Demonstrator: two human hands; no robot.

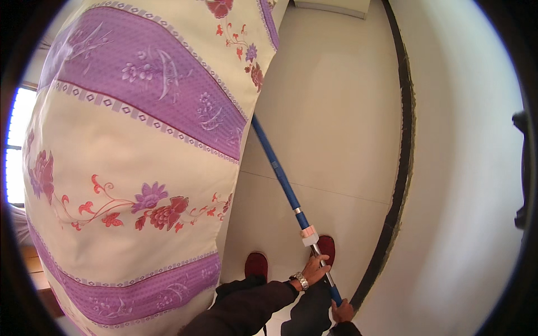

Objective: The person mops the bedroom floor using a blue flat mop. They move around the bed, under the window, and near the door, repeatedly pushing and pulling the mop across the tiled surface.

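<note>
A long blue pole (273, 159) with a bare metal section slants across from lower right to upper left. Its far end passes out of sight beneath the edge of a floral cream-and-purple cloth (134, 145), so whatever is fixed there is hidden. My left hand (316, 271), with a metal watch at the wrist, wraps around the metal section just below a white and pinkish collar (309, 236). Lower down, my right hand (342, 311) grips the blue end of the same pole.
The cloth drapes over something large along the left. Pale tiled floor (336, 112) runs between it and a white wall (454, 168) with a dark skirting strip (404, 123). My red shoes (256, 264) stand near the pole. A pale cabinet-like piece (336, 7) sits at the far end.
</note>
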